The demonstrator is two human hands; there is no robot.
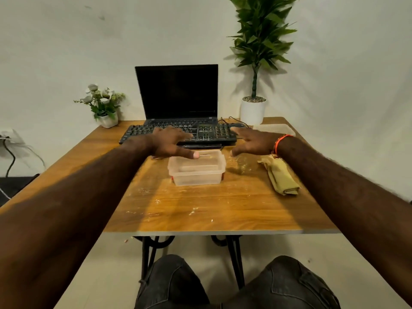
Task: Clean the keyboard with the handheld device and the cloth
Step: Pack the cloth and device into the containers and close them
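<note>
At centre frame, a person's left hand and right hand reach with spread, empty fingers over a black keyboard before a laptop; a folded yellow cloth lies at right, beside a clear plastic container.

The near half of the counter lies open, crossed only by scattered crumbs, so a hand can pass freely there. Further in, a clear plastic box stands just in front of the keyboard, and a folded cloth lies to its right. Behind the keyboard, the open laptop and two potted plants close off the back.
</note>
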